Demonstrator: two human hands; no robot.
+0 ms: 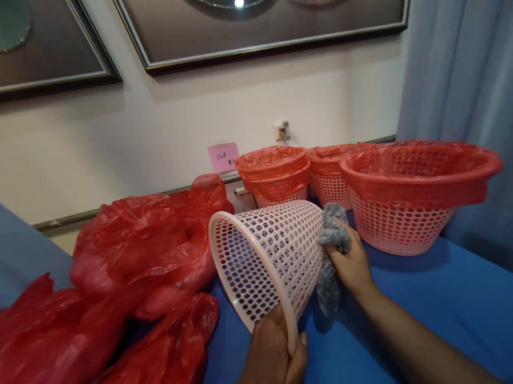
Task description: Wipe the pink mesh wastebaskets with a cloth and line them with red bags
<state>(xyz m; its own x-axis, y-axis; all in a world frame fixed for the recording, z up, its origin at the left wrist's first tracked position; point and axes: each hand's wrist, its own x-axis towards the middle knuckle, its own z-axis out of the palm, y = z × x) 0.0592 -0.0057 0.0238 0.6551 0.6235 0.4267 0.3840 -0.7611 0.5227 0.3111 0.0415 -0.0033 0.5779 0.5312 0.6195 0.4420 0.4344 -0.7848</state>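
Note:
A pale pink perforated plastic wastebasket lies tilted on its side above the blue tabletop, its open mouth facing left and toward me. My left hand grips its rim at the near lower edge, thumb outside and fingers reaching in. At the basket's base end, my right hand holds a fuzzy grey cloth, closed around it and pressed against the bottom. Part of the cloth hangs down below the fingers. No bag lines this basket.
Crumpled red plastic bags cover the left side of the blue table. Red-lined baskets stand at the back and right. A pink note and a wall socket are behind; a blue curtain hangs at right.

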